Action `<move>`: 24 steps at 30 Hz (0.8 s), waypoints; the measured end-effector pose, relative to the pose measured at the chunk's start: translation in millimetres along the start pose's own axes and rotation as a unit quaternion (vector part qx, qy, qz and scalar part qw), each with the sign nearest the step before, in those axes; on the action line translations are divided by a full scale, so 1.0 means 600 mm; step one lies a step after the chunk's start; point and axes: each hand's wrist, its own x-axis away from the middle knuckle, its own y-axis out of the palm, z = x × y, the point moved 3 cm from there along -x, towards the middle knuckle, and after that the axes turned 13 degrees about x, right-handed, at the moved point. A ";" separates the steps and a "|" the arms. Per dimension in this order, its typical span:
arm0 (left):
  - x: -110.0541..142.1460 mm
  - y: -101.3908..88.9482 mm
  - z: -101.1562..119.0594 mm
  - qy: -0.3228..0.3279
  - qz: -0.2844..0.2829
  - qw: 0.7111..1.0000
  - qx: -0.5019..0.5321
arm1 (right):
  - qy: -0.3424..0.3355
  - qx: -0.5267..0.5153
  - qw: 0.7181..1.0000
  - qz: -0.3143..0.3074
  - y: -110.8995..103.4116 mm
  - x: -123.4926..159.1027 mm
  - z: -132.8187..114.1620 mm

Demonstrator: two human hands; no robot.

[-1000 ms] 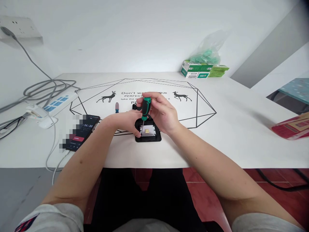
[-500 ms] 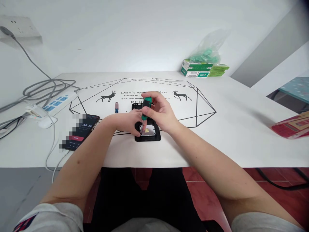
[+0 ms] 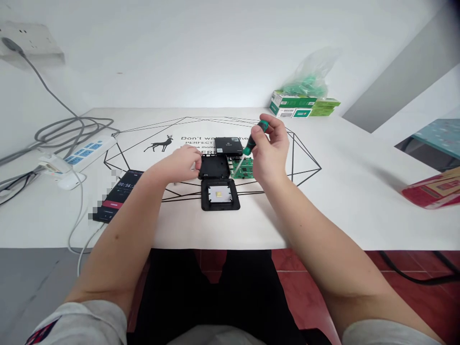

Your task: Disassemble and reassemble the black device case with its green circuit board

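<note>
My right hand [image 3: 271, 146] grips a green-and-black screwdriver [image 3: 256, 137], its shaft slanting down-left over a green circuit board [image 3: 244, 167]. The tip appears near the board's left edge; contact is unclear. My left hand [image 3: 183, 164] hovers by the left edge of an open black plastic shell [image 3: 214, 167], fingers curled in; anything between them is hidden. Nearer me lies a black square cover [image 3: 220, 207] holding a silver metal plate [image 3: 223, 189] with a yellowish square pad [image 3: 219, 194]. Behind the shell and board rests a flat black box [image 3: 228, 145] with small labels.
A phone [image 3: 124, 189] showing a timer lies left, beside a power strip [image 3: 86, 155] with grey cables [image 3: 53, 132]. Green-and-white boxes [image 3: 293, 103] under a plastic bag [image 3: 309, 76] stand at the back right. A red package [image 3: 433, 189] sits far right.
My right hand has lifted the screwdriver away from the cover, up and right. My left hand has moved off the cover, up and left. The shell, board and black box are now largely uncovered.
</note>
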 end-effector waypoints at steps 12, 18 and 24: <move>-0.012 -0.006 -0.050 -0.102 0.023 0.990 -0.096 | 0.109 0.546 0.820 -0.132 -0.087 -0.073 0.078; -0.014 -0.007 -0.060 -0.102 0.015 0.989 -0.105 | 0.148 0.615 0.732 -0.254 -0.079 -0.059 0.099; -0.005 -0.005 -0.036 -0.061 0.027 0.996 -0.064 | -0.016 0.541 0.775 -0.327 -0.036 -0.023 0.006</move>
